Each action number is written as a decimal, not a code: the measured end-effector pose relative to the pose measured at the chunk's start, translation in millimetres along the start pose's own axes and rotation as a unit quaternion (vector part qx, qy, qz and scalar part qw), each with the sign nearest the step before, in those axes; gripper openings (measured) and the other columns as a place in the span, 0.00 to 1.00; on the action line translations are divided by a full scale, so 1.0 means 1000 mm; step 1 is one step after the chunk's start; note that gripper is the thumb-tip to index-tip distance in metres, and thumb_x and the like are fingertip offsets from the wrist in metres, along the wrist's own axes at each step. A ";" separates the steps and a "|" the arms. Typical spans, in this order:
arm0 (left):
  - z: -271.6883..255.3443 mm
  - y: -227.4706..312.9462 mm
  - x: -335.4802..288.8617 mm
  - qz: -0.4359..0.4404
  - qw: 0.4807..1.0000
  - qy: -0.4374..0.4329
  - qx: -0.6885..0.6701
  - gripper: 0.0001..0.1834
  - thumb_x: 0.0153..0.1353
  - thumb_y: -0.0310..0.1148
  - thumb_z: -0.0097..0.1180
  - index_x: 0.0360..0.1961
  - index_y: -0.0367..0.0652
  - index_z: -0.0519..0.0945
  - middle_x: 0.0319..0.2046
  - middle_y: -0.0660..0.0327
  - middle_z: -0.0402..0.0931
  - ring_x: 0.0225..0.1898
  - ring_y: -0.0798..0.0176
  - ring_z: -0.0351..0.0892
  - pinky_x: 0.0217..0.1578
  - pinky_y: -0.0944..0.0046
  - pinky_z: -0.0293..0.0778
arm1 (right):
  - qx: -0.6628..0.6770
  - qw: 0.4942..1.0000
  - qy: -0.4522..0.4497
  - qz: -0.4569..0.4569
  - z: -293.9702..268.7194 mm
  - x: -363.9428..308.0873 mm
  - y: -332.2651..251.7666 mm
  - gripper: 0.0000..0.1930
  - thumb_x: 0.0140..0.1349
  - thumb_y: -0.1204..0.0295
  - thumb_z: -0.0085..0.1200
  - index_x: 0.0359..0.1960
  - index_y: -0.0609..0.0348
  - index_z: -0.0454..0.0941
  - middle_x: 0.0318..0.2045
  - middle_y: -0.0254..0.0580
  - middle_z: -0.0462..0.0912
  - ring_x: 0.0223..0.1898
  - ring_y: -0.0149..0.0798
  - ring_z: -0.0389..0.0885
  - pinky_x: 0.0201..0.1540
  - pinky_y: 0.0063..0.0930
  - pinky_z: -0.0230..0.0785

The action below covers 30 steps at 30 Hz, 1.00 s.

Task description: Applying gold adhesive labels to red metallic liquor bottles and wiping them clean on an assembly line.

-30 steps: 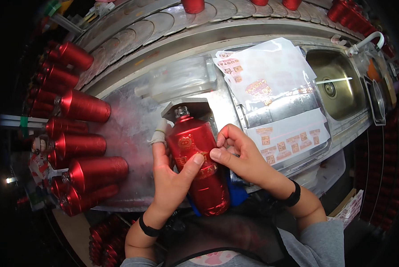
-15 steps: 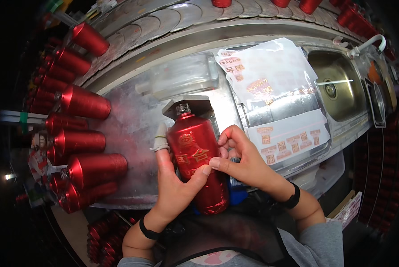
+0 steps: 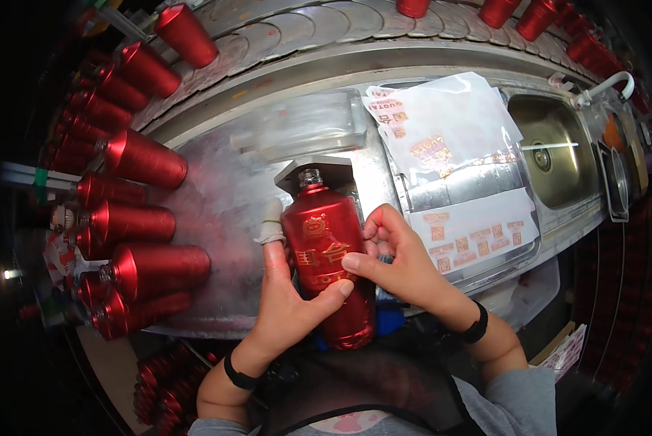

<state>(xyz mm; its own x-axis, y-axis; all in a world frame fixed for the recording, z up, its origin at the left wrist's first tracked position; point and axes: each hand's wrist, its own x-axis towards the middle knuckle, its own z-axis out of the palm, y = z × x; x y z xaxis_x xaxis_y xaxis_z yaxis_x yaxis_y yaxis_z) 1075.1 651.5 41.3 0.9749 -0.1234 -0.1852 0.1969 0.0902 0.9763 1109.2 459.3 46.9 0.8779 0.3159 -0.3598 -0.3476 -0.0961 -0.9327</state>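
A glossy red bottle [image 3: 322,225] with a clear bare neck and gold emblem and lettering lies tilted before me. Its neck end rests at a dark angular metal holder [image 3: 340,170]. My left hand [image 3: 286,309] wraps the bottle's left side, thumb across the lower front; one finger wears a whitish cloth wrap [image 3: 270,218]. On the other side, my right hand [image 3: 402,258] presses its thumb onto the front by the gold lettering. Its other fingers curl beside the bottle's right edge. The bottle's underside is hidden.
Sheets of gold-and-red decals [image 3: 478,229] lie right of the bottle on the metal counter, before a sink [image 3: 551,149]. A shallow clear tray [image 3: 311,123] sits behind. Several red bottles [image 3: 162,272] crowd the left; others ride a slatted conveyor [image 3: 297,27] at the back.
My left thumb has slid down the bottle, away from my right thumb, which stays on the lettering. Bottles on the conveyor have shifted rightward. The whole view has moved slightly.
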 end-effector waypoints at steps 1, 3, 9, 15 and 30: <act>0.000 0.000 0.000 -0.007 1.000 -0.012 -0.014 0.61 0.51 0.29 0.70 0.75 0.36 0.35 0.64 0.46 0.62 0.63 0.56 0.69 0.62 0.56 0.68 | -0.002 1.000 -0.003 0.000 -0.001 0.000 0.001 0.20 0.58 0.67 0.68 0.40 0.55 0.65 0.30 0.26 0.67 0.31 0.21 0.63 0.34 0.19 0.61; -0.001 0.001 0.001 -0.012 0.999 -0.020 -0.030 0.62 0.51 0.29 0.70 0.75 0.38 0.34 0.64 0.46 0.62 0.63 0.56 0.69 0.62 0.56 0.68 | 0.018 1.000 -0.011 -0.009 -0.002 0.001 0.003 0.20 0.59 0.66 0.67 0.40 0.55 0.65 0.30 0.26 0.67 0.32 0.21 0.62 0.35 0.19 0.61; -0.006 0.000 0.002 -0.026 0.994 -0.029 -0.107 0.61 0.54 0.28 0.68 0.76 0.40 0.33 0.67 0.47 0.58 0.66 0.56 0.65 0.65 0.56 0.64 | 0.027 0.999 -0.009 0.031 -0.002 -0.003 -0.005 0.22 0.58 0.66 0.69 0.43 0.55 0.64 0.33 0.27 0.66 0.34 0.21 0.63 0.39 0.20 0.62; -0.009 -0.011 0.001 -0.033 0.984 -0.031 -0.173 0.59 0.59 0.31 0.67 0.76 0.42 0.33 0.69 0.47 0.55 0.68 0.55 0.62 0.67 0.55 0.59 | -0.015 1.000 -0.019 -0.014 -0.004 -0.005 0.009 0.26 0.54 0.67 0.72 0.45 0.56 0.65 0.35 0.28 0.67 0.36 0.21 0.65 0.40 0.19 0.64; -0.013 -0.014 -0.004 -0.039 0.983 -0.050 -0.174 0.58 0.59 0.32 0.67 0.77 0.42 0.34 0.71 0.47 0.52 0.70 0.54 0.60 0.68 0.55 0.58 | 0.101 0.967 0.200 -0.121 -0.007 -0.004 -0.027 0.08 0.58 0.83 0.59 0.37 0.60 0.75 0.33 0.35 0.80 0.36 0.27 0.78 0.42 0.24 0.71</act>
<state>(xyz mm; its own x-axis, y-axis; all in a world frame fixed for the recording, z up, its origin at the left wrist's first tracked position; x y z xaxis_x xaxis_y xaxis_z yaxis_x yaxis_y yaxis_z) 1070.1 663.5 27.0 0.9437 -0.2390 -0.2288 0.3113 0.4067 0.8589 1117.5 453.6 73.2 0.9847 -0.0890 -0.1495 -0.1369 0.1342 -0.9814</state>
